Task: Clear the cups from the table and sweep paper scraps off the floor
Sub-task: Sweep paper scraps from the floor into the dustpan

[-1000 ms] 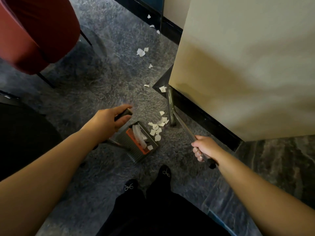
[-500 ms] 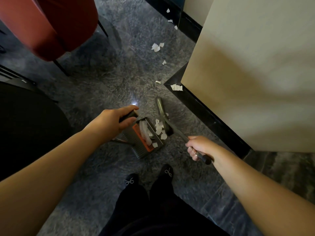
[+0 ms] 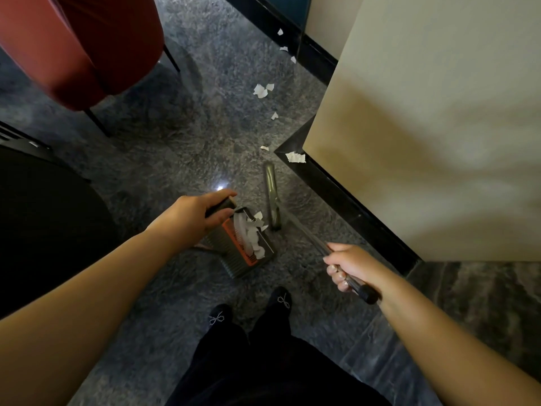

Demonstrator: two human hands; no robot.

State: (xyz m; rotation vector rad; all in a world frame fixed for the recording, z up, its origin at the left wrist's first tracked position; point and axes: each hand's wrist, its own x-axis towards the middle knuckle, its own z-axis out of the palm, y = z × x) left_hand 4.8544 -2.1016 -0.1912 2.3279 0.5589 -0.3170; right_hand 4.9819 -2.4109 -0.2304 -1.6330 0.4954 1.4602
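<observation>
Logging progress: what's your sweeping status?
Left hand grips dustpan handle; right hand grips broom. Scraps in pan. Loose scraps remain along baseboard.

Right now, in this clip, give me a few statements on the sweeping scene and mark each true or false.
1. The left hand holds the dustpan handle. True.
2. The dustpan holds no scraps. False: white scraps lie piled in it.
3. The right hand grips the broom handle. True.
4. All scraps are off the floor. False: loose scraps lie further along the floor, and one scrap sits on the black baseboard corner.
5. The broom head is lifted high above the chair. False: it is down by the dustpan's mouth.
</observation>
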